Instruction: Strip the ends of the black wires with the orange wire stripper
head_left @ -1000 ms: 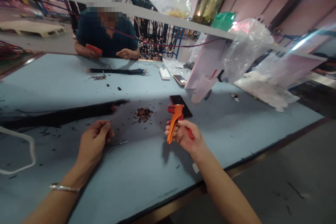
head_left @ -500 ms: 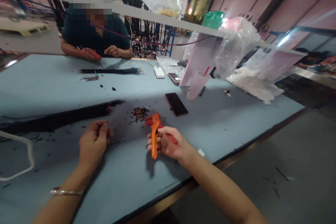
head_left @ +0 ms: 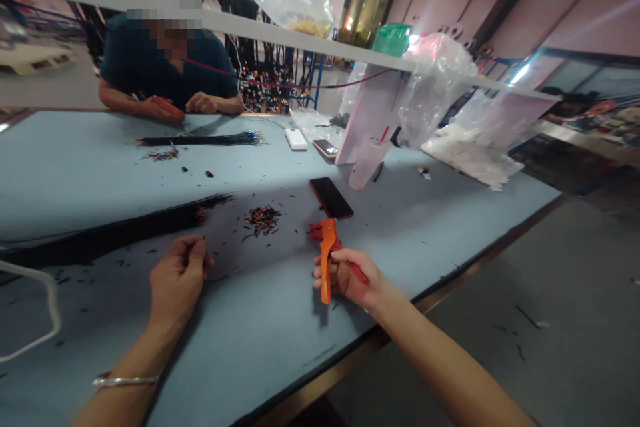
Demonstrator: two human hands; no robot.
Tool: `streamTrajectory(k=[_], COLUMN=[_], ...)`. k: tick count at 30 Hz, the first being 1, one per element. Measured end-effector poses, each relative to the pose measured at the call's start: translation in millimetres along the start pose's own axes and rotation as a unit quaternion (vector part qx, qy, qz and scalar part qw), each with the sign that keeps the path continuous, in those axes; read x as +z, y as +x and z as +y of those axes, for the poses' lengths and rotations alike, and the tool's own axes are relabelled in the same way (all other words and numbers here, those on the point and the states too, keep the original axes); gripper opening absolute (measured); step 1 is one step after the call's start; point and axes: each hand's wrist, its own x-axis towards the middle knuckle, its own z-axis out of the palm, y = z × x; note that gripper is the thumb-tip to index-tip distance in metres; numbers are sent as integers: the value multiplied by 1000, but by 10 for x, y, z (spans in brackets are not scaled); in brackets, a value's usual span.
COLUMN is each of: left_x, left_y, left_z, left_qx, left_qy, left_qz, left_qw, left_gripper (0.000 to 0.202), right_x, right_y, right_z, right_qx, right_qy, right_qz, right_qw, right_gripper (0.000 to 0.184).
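Newly, we find the right hand swung away from the left hand, carrying the orange-and-red hand tool out over the desk with it; for the work in hand, we judge this to mean that the tool is not acting on the thin wire at this instant. We note that the right hand is clamped around the tool, whose two handles stand apart, while the left hand's thumb and fingers are pinched together on the wire, a free end of which trails low over the desk toward the tool without reaching it. Compared with half a second ago, when the tool sat just below the pile of dark clippings, we see its head close to the near end of the dark phone; a second ago it partly covered that phone. We observe little change in the left hand, which rests near the bundle of black wires, though the whole view has shifted slightly.
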Motion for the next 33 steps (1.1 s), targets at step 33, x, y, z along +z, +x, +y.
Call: streamTrajectory(k=[33], left_x=[-47], left_y=[35], left_z=[0], left_qx=[-4], left_qy=[36], left_qz=[-15], left_qw=[999], left_gripper=[23], right_x=[364], right_y=[188], right_z=[-643], right_qx=[-166], right_qy=[-924], right_qz=[203], right_qw=[278], right_gripper=[35])
